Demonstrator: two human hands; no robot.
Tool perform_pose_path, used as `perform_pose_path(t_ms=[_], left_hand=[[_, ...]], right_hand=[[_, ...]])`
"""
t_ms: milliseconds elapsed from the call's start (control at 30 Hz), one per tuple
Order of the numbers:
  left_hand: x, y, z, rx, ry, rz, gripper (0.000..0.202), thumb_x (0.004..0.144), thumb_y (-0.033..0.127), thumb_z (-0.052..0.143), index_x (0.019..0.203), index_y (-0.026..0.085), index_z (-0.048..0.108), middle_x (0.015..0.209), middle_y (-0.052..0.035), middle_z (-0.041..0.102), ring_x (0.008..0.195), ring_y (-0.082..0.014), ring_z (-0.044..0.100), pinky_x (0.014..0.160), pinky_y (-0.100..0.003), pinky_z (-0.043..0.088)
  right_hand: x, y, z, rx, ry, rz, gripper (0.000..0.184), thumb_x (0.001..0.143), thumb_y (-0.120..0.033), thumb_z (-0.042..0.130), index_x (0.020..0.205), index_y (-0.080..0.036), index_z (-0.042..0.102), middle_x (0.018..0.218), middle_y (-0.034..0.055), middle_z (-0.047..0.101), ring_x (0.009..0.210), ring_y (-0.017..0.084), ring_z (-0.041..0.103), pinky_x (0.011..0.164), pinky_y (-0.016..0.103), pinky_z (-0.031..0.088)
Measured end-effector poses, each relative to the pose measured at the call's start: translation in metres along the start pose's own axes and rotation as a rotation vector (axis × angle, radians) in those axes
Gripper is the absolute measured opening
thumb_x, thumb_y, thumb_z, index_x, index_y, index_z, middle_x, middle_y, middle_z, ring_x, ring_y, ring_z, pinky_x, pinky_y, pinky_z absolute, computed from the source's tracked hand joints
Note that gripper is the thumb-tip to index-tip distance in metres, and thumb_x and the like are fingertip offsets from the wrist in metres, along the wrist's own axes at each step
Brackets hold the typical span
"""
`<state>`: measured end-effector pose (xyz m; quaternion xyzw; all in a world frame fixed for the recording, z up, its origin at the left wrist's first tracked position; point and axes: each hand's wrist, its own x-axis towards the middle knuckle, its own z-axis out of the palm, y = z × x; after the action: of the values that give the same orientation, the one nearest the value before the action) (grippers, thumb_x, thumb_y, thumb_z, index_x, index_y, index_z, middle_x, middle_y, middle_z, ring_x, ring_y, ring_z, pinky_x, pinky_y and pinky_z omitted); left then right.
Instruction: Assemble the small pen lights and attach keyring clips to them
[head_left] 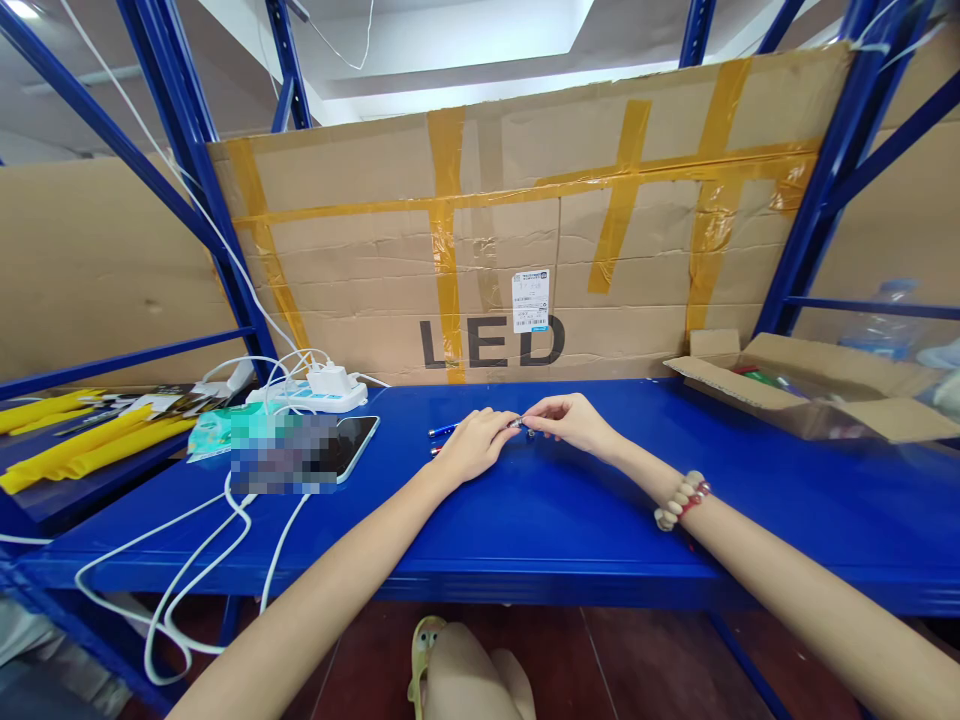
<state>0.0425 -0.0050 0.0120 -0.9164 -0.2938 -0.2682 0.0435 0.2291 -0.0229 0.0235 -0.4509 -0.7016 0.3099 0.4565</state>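
Both my hands meet over the middle of the blue shelf [570, 520]. My left hand [474, 443] is closed around a small blue and metal pen-like item [444, 431], whose blue end sticks out to the left. My right hand [574, 420] pinches the small metal tip [519, 425] of that item between thumb and fingers. A beaded bracelet [679, 499] sits on my right wrist. A red bit shows just under my left hand, too small to name.
A phone [346, 447] lies left of my hands, beside a white power strip [315, 395] with white cables trailing off the front edge. Yellow strips [82, 440] lie far left. An open cardboard box [810, 385] stands at the right. A taped cardboard wall marked LED [495, 250] backs the shelf.
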Motion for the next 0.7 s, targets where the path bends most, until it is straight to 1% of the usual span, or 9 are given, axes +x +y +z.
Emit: perform_pose_path(t_ms=[200, 500, 700], left_hand=[[0.0002, -0.0014, 0.0006, 0.002, 0.014, 0.014, 0.03, 0.093, 0.032, 0.031, 0.107, 0.019, 0.055, 0.099, -0.0044, 0.064, 0.087, -0.0175, 0.054, 0.082, -0.032, 0.041], [-0.0005, -0.0012, 0.0013, -0.017, 0.031, 0.026, 0.028, 0.093, 0.029, 0.034, 0.107, 0.018, 0.055, 0.092, -0.0042, 0.064, 0.083, -0.0178, 0.054, 0.079, -0.031, 0.041], [0.0002, -0.0018, 0.002, -0.017, 0.023, 0.019, 0.028, 0.093, 0.029, 0.034, 0.107, 0.018, 0.055, 0.094, -0.0042, 0.064, 0.084, -0.0177, 0.054, 0.08, -0.031, 0.04]], right_hand=[[-0.0008, -0.0015, 0.0002, 0.009, 0.0, 0.021, 0.037, 0.057, -0.047, 0.07, 0.073, -0.013, 0.069, 0.058, 0.0025, 0.061, 0.048, 0.008, 0.048, 0.045, 0.022, 0.038], [-0.0001, -0.002, 0.0001, 0.02, -0.006, 0.026, 0.035, 0.058, -0.045, 0.07, 0.073, -0.013, 0.069, 0.057, 0.0015, 0.06, 0.048, 0.007, 0.046, 0.045, 0.022, 0.037], [0.0003, -0.0011, 0.0002, 0.034, -0.019, 0.029, 0.035, 0.058, -0.044, 0.07, 0.073, -0.013, 0.069, 0.057, 0.0013, 0.06, 0.048, 0.008, 0.047, 0.045, 0.021, 0.037]])
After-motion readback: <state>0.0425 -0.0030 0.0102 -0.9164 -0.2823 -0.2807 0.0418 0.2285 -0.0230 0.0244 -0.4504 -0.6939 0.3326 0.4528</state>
